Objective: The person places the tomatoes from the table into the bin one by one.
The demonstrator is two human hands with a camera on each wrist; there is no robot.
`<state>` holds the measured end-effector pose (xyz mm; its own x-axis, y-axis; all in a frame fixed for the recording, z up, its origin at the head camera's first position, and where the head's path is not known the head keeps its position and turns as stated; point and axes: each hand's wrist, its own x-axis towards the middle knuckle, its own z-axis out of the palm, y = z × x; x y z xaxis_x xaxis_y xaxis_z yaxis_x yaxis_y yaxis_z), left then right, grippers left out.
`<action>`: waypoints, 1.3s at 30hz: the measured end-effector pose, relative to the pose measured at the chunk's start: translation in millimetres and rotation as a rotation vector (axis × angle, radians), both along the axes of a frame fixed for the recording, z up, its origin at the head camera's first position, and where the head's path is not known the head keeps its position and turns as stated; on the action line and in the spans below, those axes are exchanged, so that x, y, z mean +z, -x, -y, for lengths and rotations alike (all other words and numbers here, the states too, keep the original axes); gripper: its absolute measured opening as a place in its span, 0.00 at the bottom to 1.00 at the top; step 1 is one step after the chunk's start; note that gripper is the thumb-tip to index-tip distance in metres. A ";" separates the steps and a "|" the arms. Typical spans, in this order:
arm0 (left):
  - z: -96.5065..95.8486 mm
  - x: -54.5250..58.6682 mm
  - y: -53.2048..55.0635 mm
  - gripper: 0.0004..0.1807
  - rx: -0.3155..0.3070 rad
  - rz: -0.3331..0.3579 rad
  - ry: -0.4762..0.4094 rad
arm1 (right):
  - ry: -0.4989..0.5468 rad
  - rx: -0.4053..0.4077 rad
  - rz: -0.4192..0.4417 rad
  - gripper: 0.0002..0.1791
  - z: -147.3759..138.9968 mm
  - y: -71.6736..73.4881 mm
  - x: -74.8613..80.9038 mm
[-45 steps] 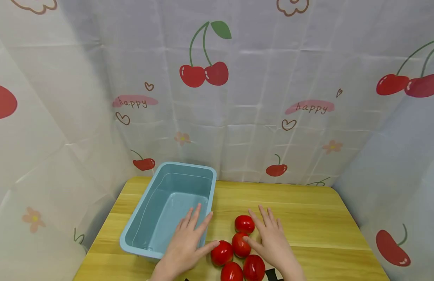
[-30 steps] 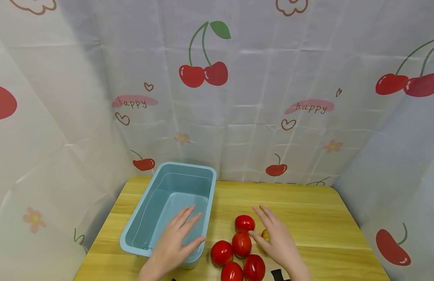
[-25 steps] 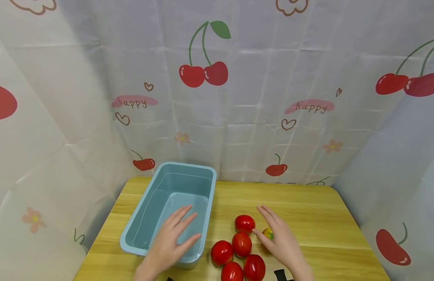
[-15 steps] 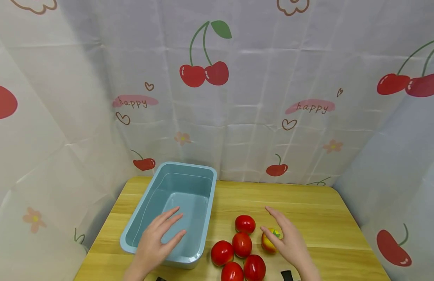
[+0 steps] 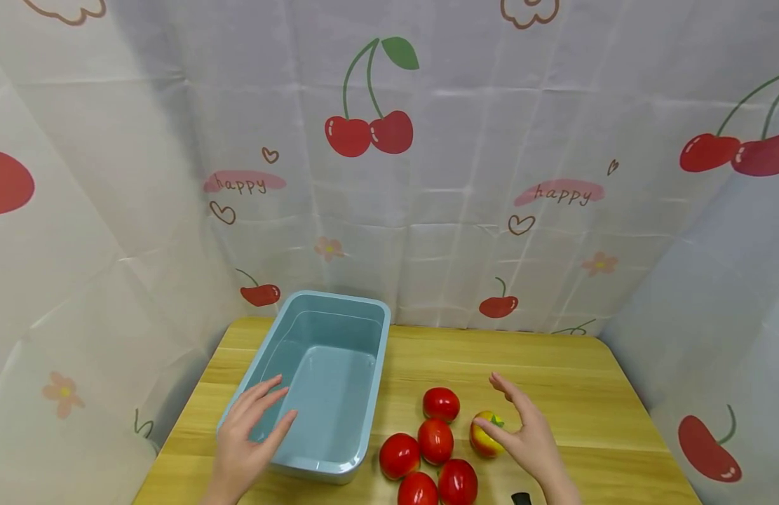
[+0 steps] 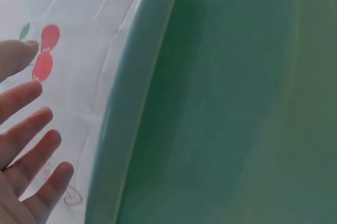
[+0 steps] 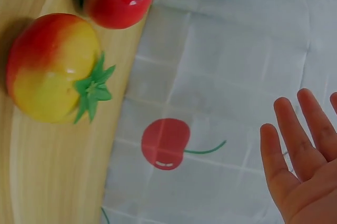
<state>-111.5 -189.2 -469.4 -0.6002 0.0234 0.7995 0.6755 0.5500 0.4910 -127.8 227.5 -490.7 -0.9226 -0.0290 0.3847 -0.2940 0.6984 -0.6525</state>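
1. Head view. Basin point(image 5: 335, 396), blue, oblong: standing on the wood-grain desk point(image 5: 591, 400), its long axis running away from the person; serving as landmark below.
2. Head view. Left hand point(image 5: 244, 436): hovering over the basin's near left part, thumb and fingers parting, holding nothing.
3. Head view. Fruit point(image 5: 486, 436), red and yellow, green-crowned, roundish, showing no clear long axis: lying well right of the basin.
4. Head view. Right hand point(image 5: 529, 438): hanging at the far side of that fruit from the basin, thumb crossing in front of it, fingers and thumb standing apart, gripping nothing. Key relation, as judged: the fruit is lying on the basin side of this hand, the nearer of the two.
5. Head view. Red fruits point(image 5: 436, 441), five: clustering right of the basin, between it and item 3.
6. Head view. Cloth point(image 5: 427, 273), cherry-printed: hanging behind the basin, twice bearing the word "happy". No brand is showing.
7. Left wrist view. Fingers are spreading outside the basin's rim, no contact showing; any writing here is staying unreadable.
8. Right wrist view. Fingers are extending well apart from the crowned fruit; a basin corner is just showing; no lettering is appearing.
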 end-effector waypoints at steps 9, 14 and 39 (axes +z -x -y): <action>1.2 21.2 -16.1 0.27 0.002 0.022 -0.068 | 0.007 -0.015 0.054 0.43 -7.5 4.1 -18.5; 5.9 19.0 -20.8 0.27 0.052 0.106 -0.089 | 0.030 -0.031 0.086 0.43 -11.3 6.2 -31.1; 52.7 -40.8 -15.4 0.32 0.183 0.727 -0.281 | 0.240 -0.019 0.365 0.47 -24.0 9.2 -85.8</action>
